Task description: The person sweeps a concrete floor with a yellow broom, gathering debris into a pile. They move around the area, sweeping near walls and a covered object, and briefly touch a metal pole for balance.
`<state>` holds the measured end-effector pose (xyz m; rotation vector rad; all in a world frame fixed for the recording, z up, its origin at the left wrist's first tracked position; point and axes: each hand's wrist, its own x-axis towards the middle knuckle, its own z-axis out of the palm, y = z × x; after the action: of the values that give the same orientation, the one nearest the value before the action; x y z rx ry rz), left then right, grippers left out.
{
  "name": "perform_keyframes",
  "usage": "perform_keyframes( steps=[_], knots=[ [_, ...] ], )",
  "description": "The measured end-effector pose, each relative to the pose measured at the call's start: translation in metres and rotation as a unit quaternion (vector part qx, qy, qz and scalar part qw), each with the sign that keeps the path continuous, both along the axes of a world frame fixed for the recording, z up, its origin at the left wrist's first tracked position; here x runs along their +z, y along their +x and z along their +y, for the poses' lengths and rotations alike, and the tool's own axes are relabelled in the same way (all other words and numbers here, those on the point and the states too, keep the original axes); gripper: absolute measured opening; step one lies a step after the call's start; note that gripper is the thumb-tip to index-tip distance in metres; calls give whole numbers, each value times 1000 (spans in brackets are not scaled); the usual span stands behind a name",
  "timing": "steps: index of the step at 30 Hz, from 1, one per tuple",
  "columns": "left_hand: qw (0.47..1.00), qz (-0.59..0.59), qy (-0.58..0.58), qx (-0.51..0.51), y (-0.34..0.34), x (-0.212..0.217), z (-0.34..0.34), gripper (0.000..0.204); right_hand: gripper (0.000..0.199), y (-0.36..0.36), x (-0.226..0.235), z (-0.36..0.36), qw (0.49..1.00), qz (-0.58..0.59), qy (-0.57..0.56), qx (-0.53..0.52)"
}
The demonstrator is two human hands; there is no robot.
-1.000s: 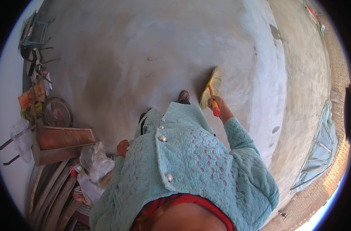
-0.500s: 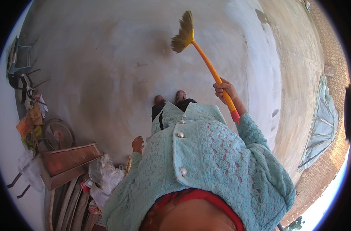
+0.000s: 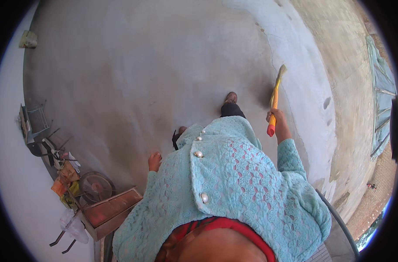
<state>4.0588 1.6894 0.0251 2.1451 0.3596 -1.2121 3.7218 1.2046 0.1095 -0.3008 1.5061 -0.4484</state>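
Observation:
My right hand (image 3: 278,122) is wrapped around the orange-yellow handle of a hand broom (image 3: 275,100), near its red end cap. The broom points away from me to the right of my feet, its bristle head seen nearly edge-on. Whether the bristles touch the floor I cannot tell. My left hand (image 3: 154,161) hangs low at my left side, its fingers loosely curled with nothing visible in them. Below me, one brown shoe (image 3: 231,97) is set forward on the grey concrete floor (image 3: 133,78); the other is partly covered by my pale green knitted cardigan (image 3: 225,161).
Along the white wall at left stand a rusty wheelbarrow (image 3: 114,207) with its wheel (image 3: 96,187), a clear plastic bag (image 3: 77,227) and a metal frame (image 3: 37,120). A small bag (image 3: 29,39) lies farther along. A blue-green tarp (image 3: 382,87) is at far right.
The broom has swung down and to the right, its head turning from broadside to edge-on. My right foot has stepped forward; the wheelbarrow and wall have shifted nearer the bottom of the view.

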Motion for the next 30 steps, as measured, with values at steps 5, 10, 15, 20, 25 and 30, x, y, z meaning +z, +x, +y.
perform_keyframes(
  steps=[5,10,15,20,25,30],
  knots=[
    [962,-104,19,-253,7,-7,-43,30,14,-3,-47,-64,985,-134,108,-21],
    [960,-91,-8,-264,10,26,-146,30,30,54,-25,-124,969,-224,85,55],
    [955,-29,-3,-297,53,20,-246,29,41,100,7,-194,926,-369,72,34],
    [936,20,-6,-352,125,-10,-341,29,54,120,63,-234,874,-485,33,-14],
    [922,52,-21,-384,184,-27,-432,29,42,130,93,-202,896,-440,-57,-19],
    [908,41,-18,-416,234,-17,-472,29,37,171,72,-163,936,-353,-19,4]
  ],
)
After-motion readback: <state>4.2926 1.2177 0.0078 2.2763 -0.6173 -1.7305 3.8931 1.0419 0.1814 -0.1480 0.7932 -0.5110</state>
